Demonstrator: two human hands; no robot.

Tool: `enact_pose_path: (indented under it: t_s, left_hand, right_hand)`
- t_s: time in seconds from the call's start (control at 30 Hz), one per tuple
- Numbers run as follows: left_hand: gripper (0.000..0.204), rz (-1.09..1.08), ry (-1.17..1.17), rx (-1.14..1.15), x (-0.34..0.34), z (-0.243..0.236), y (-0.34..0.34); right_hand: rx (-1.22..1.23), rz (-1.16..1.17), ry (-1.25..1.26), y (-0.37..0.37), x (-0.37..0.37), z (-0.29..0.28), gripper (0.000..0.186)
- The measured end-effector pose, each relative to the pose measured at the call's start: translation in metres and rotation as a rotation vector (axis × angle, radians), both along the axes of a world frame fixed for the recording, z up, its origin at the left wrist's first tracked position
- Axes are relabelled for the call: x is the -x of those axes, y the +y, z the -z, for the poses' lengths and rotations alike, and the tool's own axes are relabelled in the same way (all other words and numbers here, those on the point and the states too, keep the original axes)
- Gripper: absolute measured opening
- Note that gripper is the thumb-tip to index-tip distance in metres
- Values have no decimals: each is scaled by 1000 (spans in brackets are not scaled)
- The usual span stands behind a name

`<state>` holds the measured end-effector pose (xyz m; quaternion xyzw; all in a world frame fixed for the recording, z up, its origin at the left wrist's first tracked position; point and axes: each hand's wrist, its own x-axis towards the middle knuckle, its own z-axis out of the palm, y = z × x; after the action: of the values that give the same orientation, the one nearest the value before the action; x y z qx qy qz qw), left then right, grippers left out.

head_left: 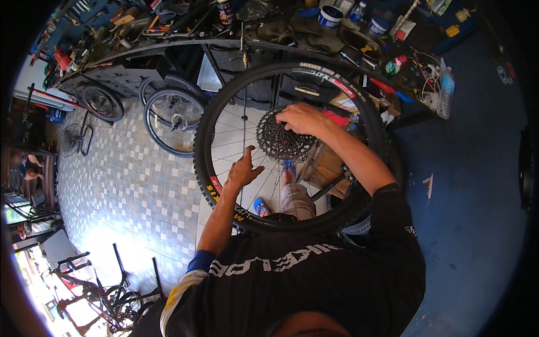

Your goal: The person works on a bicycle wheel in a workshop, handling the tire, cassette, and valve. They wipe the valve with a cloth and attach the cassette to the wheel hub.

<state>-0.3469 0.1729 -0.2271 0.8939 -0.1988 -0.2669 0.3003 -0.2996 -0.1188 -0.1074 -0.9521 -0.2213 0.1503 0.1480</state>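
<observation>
The person held a bike wheel (337, 84) w/ a knobby black tyre upright in front of the body, its lower edge against the black shirt (314, 281). The cassette (283, 140), a dark stack of toothed sprockets, sat at the wheel's centre on the hub.

Right hand (303, 119) lay on top of the cassette, fingers curled down over its upper right edge and gripping it; forearm came in across the wheel's right side. Left hand (242, 168) was inside the wheel, left of and below the cassette, fingers half open and spread among the spokes; couldn't tell whether it pinched a spoke or just touched. Wrist crossed the tyre's lower left.

Through the spokes: tiled floor (129, 185), the person's feet in blue flip-flops (261, 206).

Containers on the workbench (185, 48) behind the wheel: a round white tub (330, 16), open, contents dark blue, can't say what; a second lidded blue-and-white tub (379, 25) just right of it; a dark can (225, 11) further left. A clear plastic bottle (446, 90) w/ blue label stood at the bench's right end, looked mostly empty. A green spray-type bottle (392, 67) lay near cables.

Two more wheels (171, 118) leaned under the bench, left of the held one. A fan (70, 139) stood on the floor far left.
</observation>
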Motion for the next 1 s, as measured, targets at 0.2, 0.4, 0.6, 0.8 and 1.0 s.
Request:
enact_pose_path:
  t_s: [0.2, 0.4, 0.6, 0.8, 1.0]
  left_hand:
    - [85, 8, -64, -7, -2, 18, 3]
    - [82, 18, -51, -24, -1, 17, 3]
    - [80, -4, -68, -29, -3, 11, -3]
    - [63, -68, -401, -243, 7, -20, -15]
    - [52, 192, -358, -151, -27, -1, -11]
  right_hand:
    - [-61, -82, -110, -2, -5, 14, 19]
    - [-171, -8, -72, -5, 3, 12, 22]
    - [-195, 98, -109, -7, 18, 10, 26]
    - [-483, 408, -247, -25, 64, 22, 69]
    - [-81, 784, -348, -77, 148, 59, 33]
